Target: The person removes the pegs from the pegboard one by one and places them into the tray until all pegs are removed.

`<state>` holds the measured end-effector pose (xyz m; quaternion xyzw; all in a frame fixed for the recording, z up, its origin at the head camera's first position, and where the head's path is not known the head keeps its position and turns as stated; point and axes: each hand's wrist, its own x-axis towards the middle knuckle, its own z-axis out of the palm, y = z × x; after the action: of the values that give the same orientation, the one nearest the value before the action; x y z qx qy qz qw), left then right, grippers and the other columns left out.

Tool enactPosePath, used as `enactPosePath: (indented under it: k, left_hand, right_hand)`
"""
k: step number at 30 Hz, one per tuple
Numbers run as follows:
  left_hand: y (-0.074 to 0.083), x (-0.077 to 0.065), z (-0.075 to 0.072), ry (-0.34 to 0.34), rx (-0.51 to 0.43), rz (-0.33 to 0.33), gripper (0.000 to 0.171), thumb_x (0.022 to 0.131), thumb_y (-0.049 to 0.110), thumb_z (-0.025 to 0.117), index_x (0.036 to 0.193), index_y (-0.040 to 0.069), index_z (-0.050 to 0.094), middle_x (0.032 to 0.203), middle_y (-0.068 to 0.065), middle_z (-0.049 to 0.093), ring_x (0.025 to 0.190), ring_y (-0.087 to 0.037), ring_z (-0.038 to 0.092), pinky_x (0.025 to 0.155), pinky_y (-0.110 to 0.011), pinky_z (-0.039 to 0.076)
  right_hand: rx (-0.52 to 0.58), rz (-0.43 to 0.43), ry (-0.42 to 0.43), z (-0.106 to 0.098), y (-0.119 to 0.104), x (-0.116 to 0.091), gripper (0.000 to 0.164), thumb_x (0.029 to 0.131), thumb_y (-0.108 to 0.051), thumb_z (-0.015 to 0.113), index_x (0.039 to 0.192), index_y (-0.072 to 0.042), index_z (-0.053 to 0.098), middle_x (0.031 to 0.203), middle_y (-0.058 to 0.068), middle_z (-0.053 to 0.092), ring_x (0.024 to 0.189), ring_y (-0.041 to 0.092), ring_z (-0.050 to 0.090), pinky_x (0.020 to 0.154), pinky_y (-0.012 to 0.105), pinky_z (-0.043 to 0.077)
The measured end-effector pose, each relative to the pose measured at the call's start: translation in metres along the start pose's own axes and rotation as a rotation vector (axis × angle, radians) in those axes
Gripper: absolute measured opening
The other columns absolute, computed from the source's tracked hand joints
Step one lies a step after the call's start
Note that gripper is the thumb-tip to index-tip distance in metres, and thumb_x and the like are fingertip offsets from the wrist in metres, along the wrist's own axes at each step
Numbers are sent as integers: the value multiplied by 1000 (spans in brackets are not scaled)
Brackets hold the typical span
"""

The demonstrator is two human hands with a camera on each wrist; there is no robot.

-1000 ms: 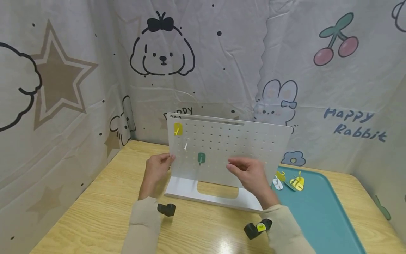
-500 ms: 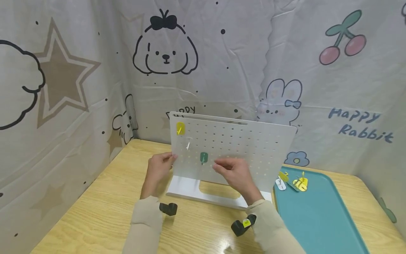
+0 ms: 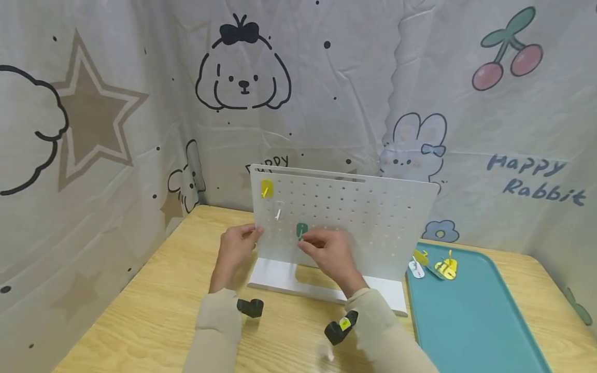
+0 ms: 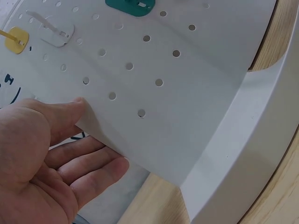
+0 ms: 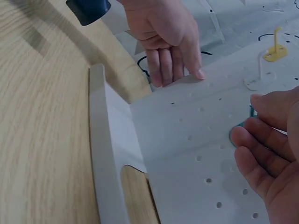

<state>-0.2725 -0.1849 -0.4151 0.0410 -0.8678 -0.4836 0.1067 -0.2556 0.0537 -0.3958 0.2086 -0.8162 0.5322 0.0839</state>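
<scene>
A white pegboard (image 3: 368,217) stands upright on its white base (image 3: 272,274). My left hand (image 3: 237,246) grips its left edge, thumb on the front face and the other fingers behind, as the left wrist view shows. In the board's lower left area sits a green hook (image 3: 301,228). My right hand (image 3: 331,254) pinches this hook's prong (image 5: 252,111) between thumb and fingers, which partly cover the hook in the right wrist view. A yellow hook (image 3: 267,188) is at the board's upper left corner, and a clear hook (image 3: 278,212) sits between it and the green one.
To the right of the board lies a teal tray (image 3: 471,311). Near its far left corner are several loose hooks, among them a white hook (image 3: 416,269) and a yellow-and-black striped hook (image 3: 446,269). Printed curtains (image 3: 336,103) hang behind the wooden table (image 3: 154,305).
My right hand has moved left across the front of the board to the green hook and now pinches its prong. My left hand keeps its grip on the board's edge.
</scene>
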Motion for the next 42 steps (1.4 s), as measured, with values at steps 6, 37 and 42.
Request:
enactPosePath:
  k: [6, 37, 42]
  left_hand:
    - [-2, -1, 2, 9, -10, 12, 32, 99, 27, 66, 122, 4, 71, 107, -15, 73, 83, -26, 70, 67, -32, 55]
    - [1, -3, 2, 8, -5, 9, 33, 100, 28, 64, 122, 4, 70, 106, -15, 73, 84, -26, 70, 69, -35, 55]
    - [0, -2, 1, 9, -8, 9, 34, 100, 29, 64, 123, 3, 70, 106, -15, 73, 85, -27, 70, 69, -35, 56]
  right_hand:
    - [-31, 6, 30, 8, 2, 0, 8, 90, -13, 77, 94, -6, 78, 88, 0, 73, 77, 12, 66, 67, 29, 55]
    - [-66, -54, 44, -39, -12, -16, 12, 92, -15, 76, 97, -5, 80, 93, 1, 75, 80, 14, 68, 69, 33, 55]
    - [-115, -36, 63, -64, -12, -26, 13, 91, -16, 77, 98, -6, 80, 96, 3, 75, 83, 15, 69, 70, 32, 55]
